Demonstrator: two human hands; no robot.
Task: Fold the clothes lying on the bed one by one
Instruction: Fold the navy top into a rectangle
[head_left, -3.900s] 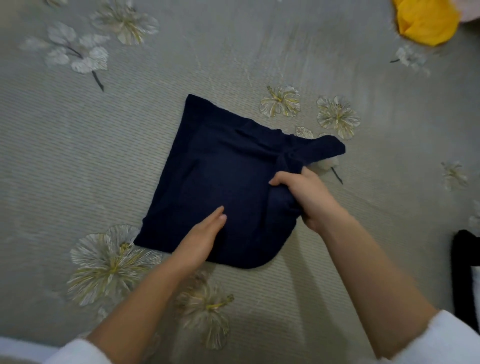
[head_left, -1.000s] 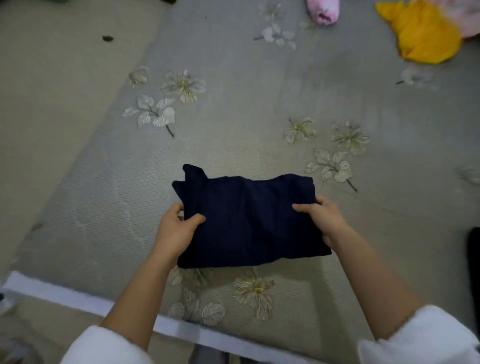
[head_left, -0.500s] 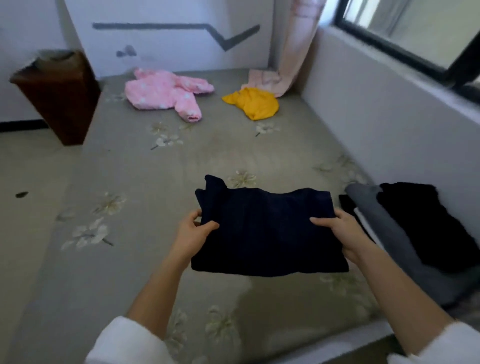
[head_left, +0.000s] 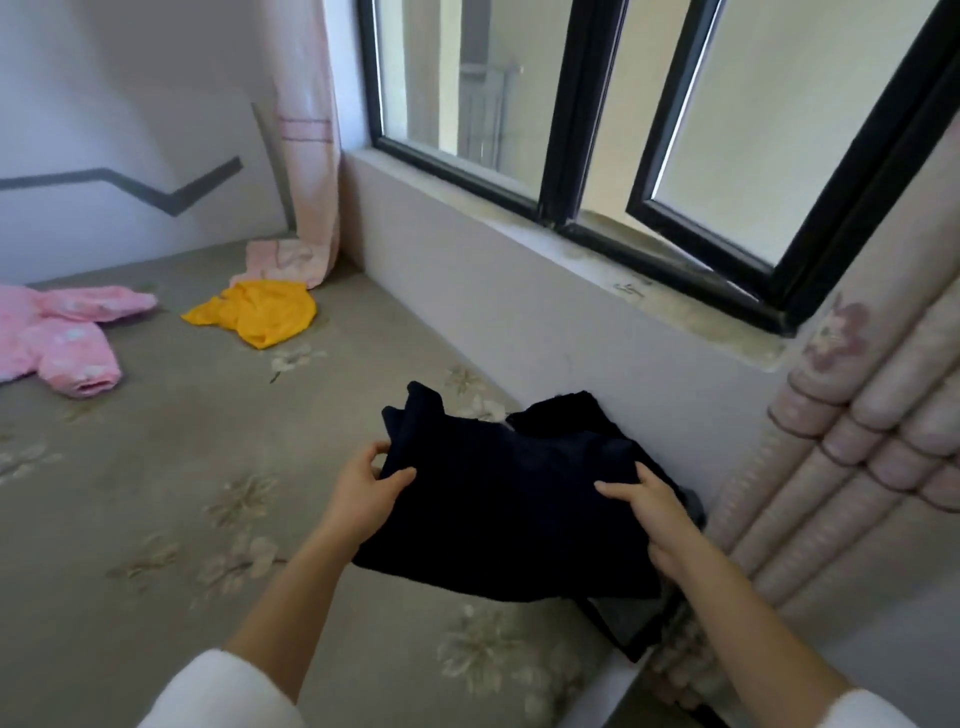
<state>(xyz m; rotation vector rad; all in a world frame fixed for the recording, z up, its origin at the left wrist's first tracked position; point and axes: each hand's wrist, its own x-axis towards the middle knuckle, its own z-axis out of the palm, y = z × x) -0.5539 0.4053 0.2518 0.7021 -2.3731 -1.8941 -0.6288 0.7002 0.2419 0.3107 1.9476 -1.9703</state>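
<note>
A folded navy garment (head_left: 504, 493) is held in the air above the right side of the bed (head_left: 156, 493). My left hand (head_left: 371, 491) grips its left edge and my right hand (head_left: 652, 512) grips its right edge. Under and behind it, against the wall, lies a pile of folded dark clothes: a black piece (head_left: 563, 413) on top and a grey one (head_left: 626, 623) showing below. The navy garment covers most of that pile. A pink garment (head_left: 62, 332) and a yellow garment (head_left: 260, 312) lie unfolded at the far end of the bed.
A wall with a window sill (head_left: 649, 291) runs along the bed's right side. A pink curtain (head_left: 306, 156) hangs in the far corner, its end on the bed. A padded, tufted headboard (head_left: 857, 441) stands at the right.
The navy garment was folded smaller, lifted off the bed with both hands and carried right, over the dark pile by the wall. The view turned right toward the window.
</note>
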